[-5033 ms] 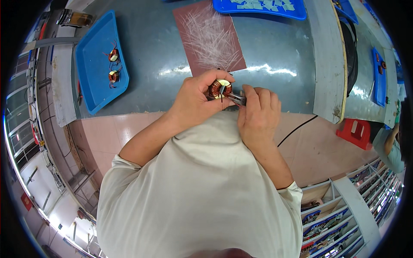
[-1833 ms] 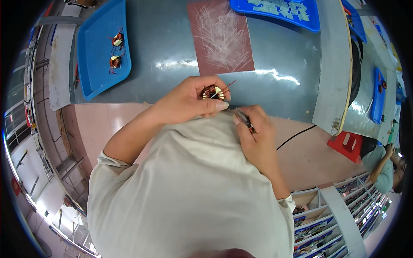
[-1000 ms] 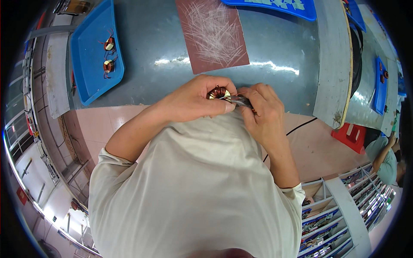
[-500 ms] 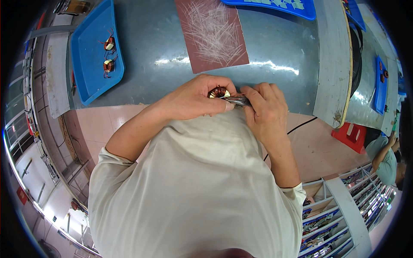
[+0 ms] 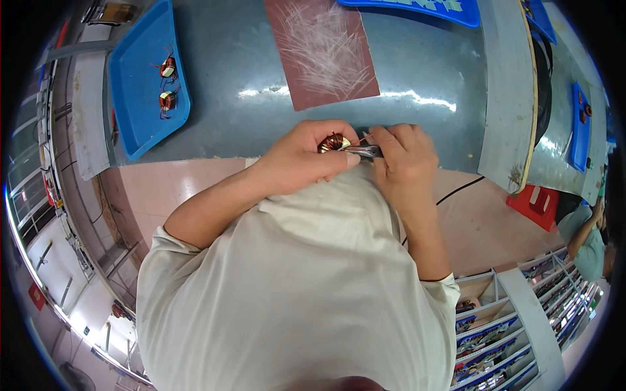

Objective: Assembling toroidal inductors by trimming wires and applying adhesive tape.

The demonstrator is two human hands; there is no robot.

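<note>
My left hand is closed around a ring-shaped coil wound with copper-coloured wire, with a pale yellow patch on it. The coil is held in front of my shirt, by the bench's near edge. In my right hand is a small metal tool that looks like pliers; the fingers hide its handles. Its tip meets the right side of the coil, by my left thumb. A thin reddish wire end sticks out toward my right fingers. Whether the jaws grip a wire is too small to tell.
A blue tray at the left holds two wound coils. Thin clear strands lie on a brown sheet on the metal bench. Another blue tray with pale pieces stands at the far right. A co-worker is at the right.
The coil has turned slightly, showing more of its side, and the tool's tip sits a little differently against it. My left wrist has dropped slightly; both hands keep their hold.
</note>
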